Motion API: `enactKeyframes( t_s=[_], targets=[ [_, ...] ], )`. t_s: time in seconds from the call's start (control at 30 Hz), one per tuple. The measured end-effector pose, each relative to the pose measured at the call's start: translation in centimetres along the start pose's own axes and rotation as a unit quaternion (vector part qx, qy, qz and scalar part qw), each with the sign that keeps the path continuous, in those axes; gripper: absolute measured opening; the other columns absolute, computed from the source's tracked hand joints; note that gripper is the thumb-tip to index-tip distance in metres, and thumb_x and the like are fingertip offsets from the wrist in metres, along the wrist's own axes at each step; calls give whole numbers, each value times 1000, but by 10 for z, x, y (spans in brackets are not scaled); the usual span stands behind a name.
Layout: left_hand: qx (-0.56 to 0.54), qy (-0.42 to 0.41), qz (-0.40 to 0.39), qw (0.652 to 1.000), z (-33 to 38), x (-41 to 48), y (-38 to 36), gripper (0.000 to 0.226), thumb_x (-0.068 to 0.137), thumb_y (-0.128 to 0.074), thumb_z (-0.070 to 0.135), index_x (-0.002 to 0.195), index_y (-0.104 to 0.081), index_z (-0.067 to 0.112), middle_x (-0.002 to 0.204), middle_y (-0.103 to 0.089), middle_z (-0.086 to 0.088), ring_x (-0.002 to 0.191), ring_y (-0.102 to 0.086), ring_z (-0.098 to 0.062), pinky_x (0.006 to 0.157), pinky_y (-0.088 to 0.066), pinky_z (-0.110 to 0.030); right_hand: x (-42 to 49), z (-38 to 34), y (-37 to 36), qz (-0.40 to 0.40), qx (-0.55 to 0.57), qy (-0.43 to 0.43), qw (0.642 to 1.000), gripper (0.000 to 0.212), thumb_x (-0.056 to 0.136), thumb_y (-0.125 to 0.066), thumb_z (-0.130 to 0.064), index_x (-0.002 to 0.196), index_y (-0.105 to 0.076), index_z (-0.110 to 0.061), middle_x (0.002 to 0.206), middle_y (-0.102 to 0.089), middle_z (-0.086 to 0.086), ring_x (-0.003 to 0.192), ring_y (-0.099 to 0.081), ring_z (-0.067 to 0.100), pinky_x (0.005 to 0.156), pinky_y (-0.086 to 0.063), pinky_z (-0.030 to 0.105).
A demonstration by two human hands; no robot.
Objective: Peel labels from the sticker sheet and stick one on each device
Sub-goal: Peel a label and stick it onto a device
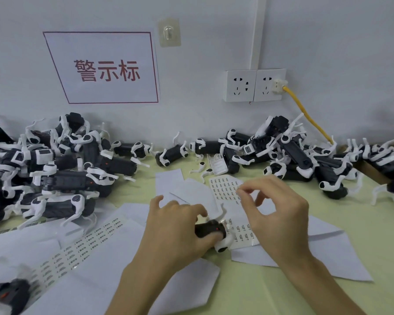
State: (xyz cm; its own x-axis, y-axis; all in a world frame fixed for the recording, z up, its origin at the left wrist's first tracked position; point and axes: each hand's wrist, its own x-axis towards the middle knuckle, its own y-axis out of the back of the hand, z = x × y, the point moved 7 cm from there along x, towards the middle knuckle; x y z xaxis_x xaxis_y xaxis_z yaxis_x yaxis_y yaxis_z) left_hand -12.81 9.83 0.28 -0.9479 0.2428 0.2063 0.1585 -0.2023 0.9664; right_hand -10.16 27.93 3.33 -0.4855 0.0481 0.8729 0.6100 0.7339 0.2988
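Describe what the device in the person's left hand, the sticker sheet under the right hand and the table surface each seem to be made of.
Device: likely moulded plastic, matt black body with smooth white legs.
Sticker sheet: apparently a thin paper or film backing, lying almost flat, carrying rows of small printed labels.
Table surface: pale yellow-green, matt and uniform, possibly a rubber or vinyl mat; the picture leaves it open.

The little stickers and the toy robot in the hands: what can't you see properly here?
- Print on the sticker sheet: too small to read, head view.
- Label at the right hand fingertips: too tiny to confirm.
- Device: mostly covered by the left hand.
- Device at bottom left: blurred, cut off by the edge.
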Motion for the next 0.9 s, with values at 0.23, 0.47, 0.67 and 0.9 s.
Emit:
enactKeyframes(
  t_s=[0.23, 0.47, 0.67, 0.9],
  targets=[
    [-6, -50, -129, 990, -5, -6, -12, 73, 67, -66, 82, 130, -57, 46, 107, -64, 21, 101, -46, -4, 109, -20, -31, -2, 3, -7, -24, 41, -59, 997, 26, 95, -57, -19, 118, -72, -18, 89, -62, -16, 68, -56, 7, 66, -43, 11],
    [-6, -48, -93, 994, -13, -3, -6, 37, 76, -71, 58, 108, -63, 40, 86, -67, 16, 82, -53, -3, 107, -29, -34, -1, 14, -3, -1, 83, -129, 988, 28, 92, -57, -14, 113, -71, -26, 84, -66, -16, 62, -57, 16, 61, -47, 26],
    [-435, 90, 5, 896, -29, 7, 9, 19, 90, -73, 43, 103, -74, 30, 91, -78, 13, 86, -72, -1, 78, -54, -23, -2, 21, -5, -8, 160, -218, 963, 28, 90, -56, -21, 111, -70, -33, 82, -68, -7, 57, -57, 17, 58, -50, 28],
    [-371, 70, 195, 905, -19, 2, 18, 37, 76, -86, 43, 108, -72, 31, 95, -73, 12, 91, -66, -7, 81, -48, -22, -10, 14, -39, -177, 448, -360, 799, 65, 85, -70, -46, 143, -41, -38, 120, -71, 2, 84, -75, 39, 56, -56, 35]
  ],
)
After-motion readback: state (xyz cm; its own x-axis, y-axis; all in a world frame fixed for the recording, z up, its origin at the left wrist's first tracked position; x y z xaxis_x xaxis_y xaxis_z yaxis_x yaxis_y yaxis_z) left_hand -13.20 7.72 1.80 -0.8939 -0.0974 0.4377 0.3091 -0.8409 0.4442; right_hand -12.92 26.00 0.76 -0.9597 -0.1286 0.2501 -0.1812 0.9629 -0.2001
